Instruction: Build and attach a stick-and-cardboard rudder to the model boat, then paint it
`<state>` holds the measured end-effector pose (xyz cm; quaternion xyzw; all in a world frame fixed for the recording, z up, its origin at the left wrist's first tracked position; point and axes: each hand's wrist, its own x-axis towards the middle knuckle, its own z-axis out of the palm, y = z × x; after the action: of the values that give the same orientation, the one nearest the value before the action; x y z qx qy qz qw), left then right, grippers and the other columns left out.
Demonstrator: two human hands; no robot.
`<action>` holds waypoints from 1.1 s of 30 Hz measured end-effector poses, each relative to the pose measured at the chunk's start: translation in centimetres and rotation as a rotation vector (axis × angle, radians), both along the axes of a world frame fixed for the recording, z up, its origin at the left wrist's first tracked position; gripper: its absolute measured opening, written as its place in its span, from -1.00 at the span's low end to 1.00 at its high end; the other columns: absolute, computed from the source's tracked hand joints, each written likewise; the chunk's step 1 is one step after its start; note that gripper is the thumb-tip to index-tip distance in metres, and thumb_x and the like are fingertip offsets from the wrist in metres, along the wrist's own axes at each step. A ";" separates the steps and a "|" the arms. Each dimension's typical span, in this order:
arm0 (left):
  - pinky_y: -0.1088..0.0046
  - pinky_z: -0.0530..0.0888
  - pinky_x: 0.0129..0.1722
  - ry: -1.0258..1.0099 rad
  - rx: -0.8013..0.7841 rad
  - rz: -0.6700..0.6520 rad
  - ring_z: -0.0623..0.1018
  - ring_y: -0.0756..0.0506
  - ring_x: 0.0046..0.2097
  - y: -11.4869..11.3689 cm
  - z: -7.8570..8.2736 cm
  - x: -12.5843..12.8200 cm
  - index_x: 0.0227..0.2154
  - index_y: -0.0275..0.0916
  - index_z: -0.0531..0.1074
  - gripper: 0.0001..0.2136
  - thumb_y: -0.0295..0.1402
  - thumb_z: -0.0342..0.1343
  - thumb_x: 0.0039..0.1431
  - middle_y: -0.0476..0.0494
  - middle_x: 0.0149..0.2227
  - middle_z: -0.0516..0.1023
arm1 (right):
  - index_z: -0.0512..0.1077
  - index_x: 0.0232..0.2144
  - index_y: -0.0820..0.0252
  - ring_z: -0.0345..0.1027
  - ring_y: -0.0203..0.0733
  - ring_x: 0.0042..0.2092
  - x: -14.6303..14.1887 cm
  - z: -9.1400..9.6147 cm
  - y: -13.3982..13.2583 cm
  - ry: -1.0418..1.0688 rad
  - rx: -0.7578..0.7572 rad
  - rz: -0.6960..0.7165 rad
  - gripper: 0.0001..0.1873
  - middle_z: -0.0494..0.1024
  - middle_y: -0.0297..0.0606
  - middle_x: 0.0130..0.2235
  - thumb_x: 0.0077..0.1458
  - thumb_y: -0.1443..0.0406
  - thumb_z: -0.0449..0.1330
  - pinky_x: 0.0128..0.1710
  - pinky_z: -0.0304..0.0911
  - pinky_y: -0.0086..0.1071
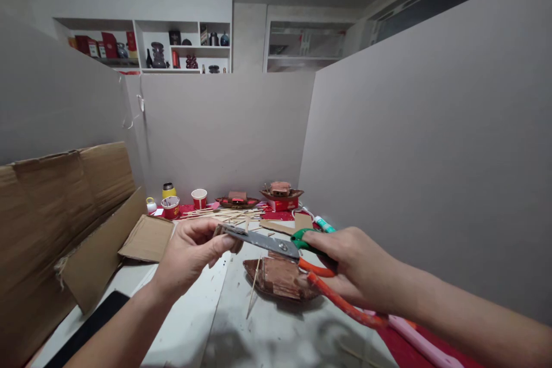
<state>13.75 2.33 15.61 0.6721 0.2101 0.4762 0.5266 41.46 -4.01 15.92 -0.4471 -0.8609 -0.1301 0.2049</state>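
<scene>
My right hand [351, 267] grips a pair of scissors [276, 244] with green and orange handles, its grey blades pointing left. The blade tips close on a small brown cardboard piece [226, 236] that my left hand [190, 256] pinches between thumb and fingers. Both hands hover above a brown cardboard boat hull [278, 279] lying on the white table [259, 333], with a thin wooden stick [253, 290] leaning at its left side.
A large cardboard box [64, 224] lies open at the left. At the back stand paper cups [199, 198], a yellow-lidded jar [168, 190], loose sticks [224, 215] and two finished model boats [280, 191]. Grey partition walls enclose the table. A black phone [92, 325] lies near-left.
</scene>
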 end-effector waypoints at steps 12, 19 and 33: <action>0.58 0.16 -0.56 -0.010 -0.045 -0.020 0.22 0.10 -0.55 0.4 -0.6 0.2 -0.46 -0.23 0.60 -0.88 -0.29 0.30 0.07 0.00 -0.57 0.45 | 0.25 -0.47 0.12 -0.07 -0.33 -0.61 0.7 -1.0 1.5 -0.007 -0.009 0.107 -0.68 0.23 -0.44 -0.64 0.21 0.05 0.05 -0.57 -0.09 -0.40; 0.60 0.16 -0.60 0.069 -0.072 -0.125 0.27 0.10 -0.55 0.5 -0.5 1.2 -0.44 -0.25 0.60 -0.90 -0.33 0.30 0.07 -0.03 -0.54 0.49 | 0.31 -0.48 0.15 -0.03 -0.33 -0.57 -0.7 0.2 2.3 0.038 -0.001 0.138 -0.67 0.29 -0.40 -0.62 0.19 0.06 0.06 -0.56 -0.07 -0.43; 0.58 0.48 -0.51 0.053 -0.065 -0.231 0.57 0.01 -0.40 0.7 -0.1 0.2 -0.32 -0.29 0.55 -0.84 -0.28 0.20 0.20 -0.12 -0.34 0.56 | 0.30 -0.38 0.16 0.21 -0.18 -0.51 -0.3 1.1 0.3 -0.035 -0.116 -0.116 -0.50 0.47 -0.19 -0.48 0.16 -0.14 -0.03 -0.50 0.03 -0.38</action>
<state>13.91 3.04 15.51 0.6868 0.1608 0.3873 0.5937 41.12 -3.74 17.06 -0.5049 -0.8432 -0.0994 0.1557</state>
